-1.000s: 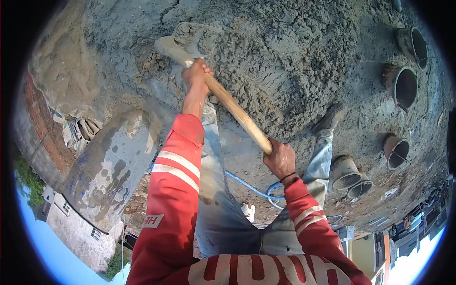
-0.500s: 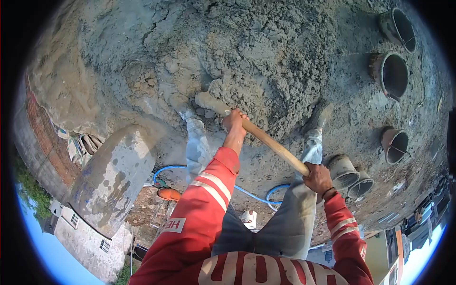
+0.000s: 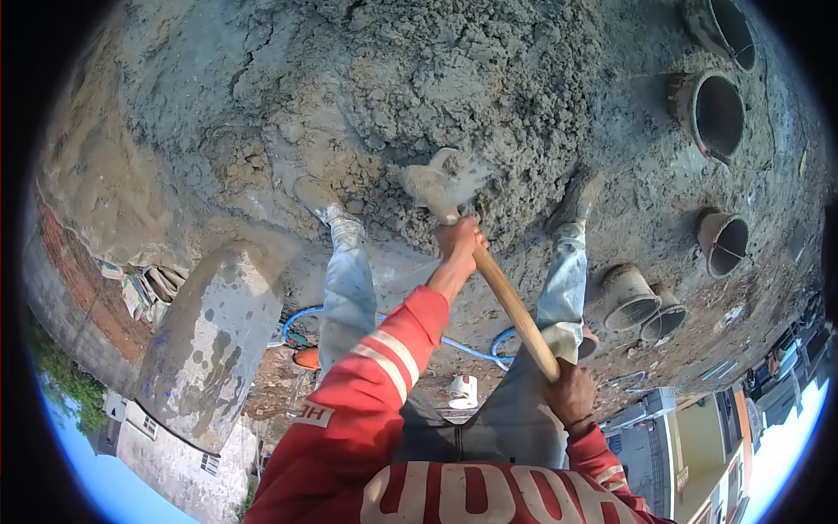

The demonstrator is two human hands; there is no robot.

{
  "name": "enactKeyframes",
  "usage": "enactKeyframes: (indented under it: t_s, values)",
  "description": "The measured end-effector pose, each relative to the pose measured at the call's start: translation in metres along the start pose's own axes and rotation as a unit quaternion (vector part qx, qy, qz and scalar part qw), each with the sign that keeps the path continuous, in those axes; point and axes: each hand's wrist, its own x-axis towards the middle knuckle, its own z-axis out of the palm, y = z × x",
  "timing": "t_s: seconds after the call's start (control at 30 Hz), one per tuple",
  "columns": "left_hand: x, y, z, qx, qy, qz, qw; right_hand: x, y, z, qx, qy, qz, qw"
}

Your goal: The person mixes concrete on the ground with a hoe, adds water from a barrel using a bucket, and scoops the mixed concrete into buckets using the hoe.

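Observation:
My left hand [image 3: 460, 239] is closed round the upper wooden handle of a hoe [image 3: 515, 306], close below its head. Farther down, my right hand [image 3: 572, 395] grips the handle's end beside my thigh. The mud-coated blade [image 3: 467, 179] rests in or against a heap of wet grey mortar [image 3: 524, 113]; its edge is partly hidden by the mix. My feet, smeared with the same mix, stand on either side of the hoe's head.
Several buckets stand or lie to the right, among them a large one [image 3: 716, 118] and a smaller one [image 3: 723, 244]. A splattered metal drum-like piece [image 3: 205, 349] lies at the left. A blue hose [image 3: 467, 351] runs behind my legs. Crumpled sacks [image 3: 153, 288] lie far left.
The hoe's head has moved right and turned so more of its blade shows. My left hand went right and slightly down; my right hand came down towards my body.

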Motion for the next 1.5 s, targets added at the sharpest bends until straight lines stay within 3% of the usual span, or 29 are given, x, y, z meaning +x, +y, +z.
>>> enactKeyframes:
  t_s: [0.07, 0.1, 0.13, 0.2, 0.33, 0.43, 0.53, 0.67, 0.73, 0.83, 0.9, 1.0, 1.07, 1.17, 1.27, 1.3, 1.4, 1.47, 1.5]
  values:
    - [0.059, 0.064, 0.04, 0.18, 0.018, 0.064, 0.981, 0.041, -0.057, 0.036, 0.15, -0.014, 0.026, 0.988]
    - [0.072, 0.094, 0.057, 0.244, 0.028, 0.122, 0.962, 0.056, -0.076, 0.048, 0.236, 0.018, -0.014, 0.972]
    - [0.081, 0.12, 0.067, 0.255, -0.002, 0.182, 0.95, 0.067, -0.096, 0.042, 0.298, 0.022, -0.023, 0.954]
    - [0.049, 0.171, 0.08, 0.262, -0.014, 0.276, 0.925, 0.084, -0.119, 0.039, 0.303, 0.036, -0.028, 0.952]
    - [-0.012, 0.248, 0.103, 0.145, -0.079, 0.389, 0.906, 0.14, -0.145, 0.029, 0.312, 0.134, -0.088, 0.937]
    - [-0.026, 0.281, 0.138, 0.112, -0.111, 0.432, 0.888, 0.181, -0.169, -0.012, 0.312, 0.134, -0.117, 0.933]
    - [0.016, 0.256, 0.165, 0.227, -0.065, 0.398, 0.887, 0.182, -0.162, -0.012, 0.333, 0.104, -0.09, 0.933]
    - [0.051, 0.129, 0.131, 0.357, -0.011, 0.305, 0.883, 0.1, -0.117, 0.059, 0.353, 0.071, -0.001, 0.933]
    - [0.034, 0.074, 0.098, 0.367, 0.015, 0.293, 0.882, 0.058, -0.096, 0.085, 0.364, 0.022, 0.061, 0.929]
    - [0.005, 0.024, 0.033, 0.34, 0.012, 0.233, 0.911, 0.005, -0.066, 0.131, 0.331, 0.019, 0.075, 0.941]
    - [-0.006, 0.005, -0.01, 0.249, 0.006, 0.208, 0.946, -0.023, -0.059, 0.144, 0.294, 0.012, 0.084, 0.952]
    - [-0.046, 0.05, -0.038, 0.13, 0.002, 0.234, 0.964, -0.021, -0.072, 0.155, 0.268, 0.012, 0.056, 0.962]
    - [-0.079, 0.118, -0.038, 0.083, -0.026, 0.289, 0.953, 0.018, -0.096, 0.144, 0.233, 0.08, -0.064, 0.967]
    - [-0.091, 0.224, -0.022, 0.041, -0.074, 0.408, 0.909, 0.102, -0.162, 0.096, 0.232, 0.132, -0.184, 0.946]
    - [-0.049, 0.293, 0.003, 0.06, -0.025, 0.502, 0.863, 0.171, -0.223, 0.055, 0.238, 0.105, -0.236, 0.936]
    - [-0.02, 0.299, 0.01, 0.06, -0.024, 0.497, 0.865, 0.172, -0.227, 0.065, 0.236, 0.101, -0.232, 0.938]
    - [0.074, 0.262, 0.008, 0.228, 0.063, 0.397, 0.887, 0.163, -0.226, 0.079, 0.273, 0.076, -0.182, 0.942]
    - [0.087, 0.218, 0.012, 0.276, 0.069, 0.314, 0.906, 0.113, -0.204, 0.065, 0.246, 0.022, -0.065, 0.967]
    - [0.077, 0.191, 0.009, 0.289, 0.06, 0.271, 0.916, 0.086, -0.187, 0.06, 0.253, -0.003, -0.051, 0.966]
